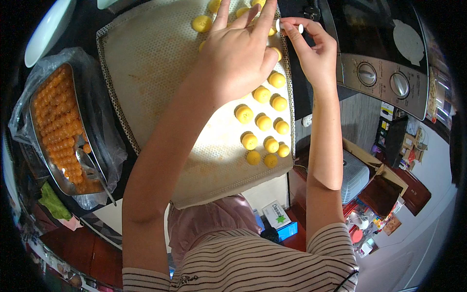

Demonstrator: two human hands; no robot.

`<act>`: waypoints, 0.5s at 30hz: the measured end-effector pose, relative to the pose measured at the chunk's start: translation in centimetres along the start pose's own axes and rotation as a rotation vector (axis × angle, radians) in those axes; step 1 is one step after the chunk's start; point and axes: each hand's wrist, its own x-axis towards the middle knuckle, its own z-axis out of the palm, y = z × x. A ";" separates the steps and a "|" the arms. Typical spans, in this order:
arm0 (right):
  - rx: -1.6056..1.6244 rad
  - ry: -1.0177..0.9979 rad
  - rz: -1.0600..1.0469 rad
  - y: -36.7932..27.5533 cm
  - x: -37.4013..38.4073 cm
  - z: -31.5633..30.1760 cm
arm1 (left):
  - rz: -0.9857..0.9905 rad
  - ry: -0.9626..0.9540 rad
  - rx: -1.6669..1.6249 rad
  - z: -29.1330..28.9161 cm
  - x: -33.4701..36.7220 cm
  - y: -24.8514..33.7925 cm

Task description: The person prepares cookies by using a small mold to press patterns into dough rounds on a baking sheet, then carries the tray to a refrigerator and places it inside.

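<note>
Over the far part of a light, dotted baking mat on a tray (160, 97), my left hand (238, 58) is spread, palm down, its fingers apart among yellow dough balls (244, 114). Whether its fingertips touch any ball I cannot tell. Several of these round balls sit in loose rows along the mat's right side, and more show around my fingers. At the tray's far right edge, my right hand (314, 46) pinches a small white tool (301, 28) with flared round ends between thumb and fingers. My hand hides the tool's middle.
On the left, a metal tray (80, 121) of orange yolk-like balls (56, 114) holds a spoon (92, 170), with clear plastic around it. A white dish (48, 34) stands at far left. An oven with two knobs (367, 74) is close on the right.
</note>
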 end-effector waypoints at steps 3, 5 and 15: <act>0.319 0.050 0.198 0.6 -0.8 0.7 | 0.004 0.002 0.013 0.0 0.0 -0.1; 0.295 0.047 0.194 1.3 -1.2 0.9 | -0.008 -0.018 0.006 -0.1 0.0 -0.1; 0.598 0.069 0.282 0.9 -1.6 0.4 | 0.037 0.058 0.052 -1.6 -0.3 0.4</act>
